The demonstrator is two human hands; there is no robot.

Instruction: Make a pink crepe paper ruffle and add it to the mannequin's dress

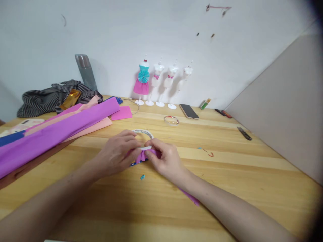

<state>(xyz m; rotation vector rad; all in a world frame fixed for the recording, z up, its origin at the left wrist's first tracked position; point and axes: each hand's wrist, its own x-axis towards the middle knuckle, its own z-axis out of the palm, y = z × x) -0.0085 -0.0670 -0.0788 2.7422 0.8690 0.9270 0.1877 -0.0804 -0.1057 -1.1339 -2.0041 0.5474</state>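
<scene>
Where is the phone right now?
In the head view, the phone lies flat far back on the table, right of centre, between the row of little mannequins and a small green stick by the wall.

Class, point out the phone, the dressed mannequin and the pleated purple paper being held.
phone (189, 111), head view, middle of dark screen.
dressed mannequin (141, 87), head view, pink skirt.
pleated purple paper (142, 156), head view, visible folds.

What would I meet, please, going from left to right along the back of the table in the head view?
Striped cloth → flask → dressed mannequin → three bare mannequins → phone → green tube → red-handled tool → snips.
</scene>
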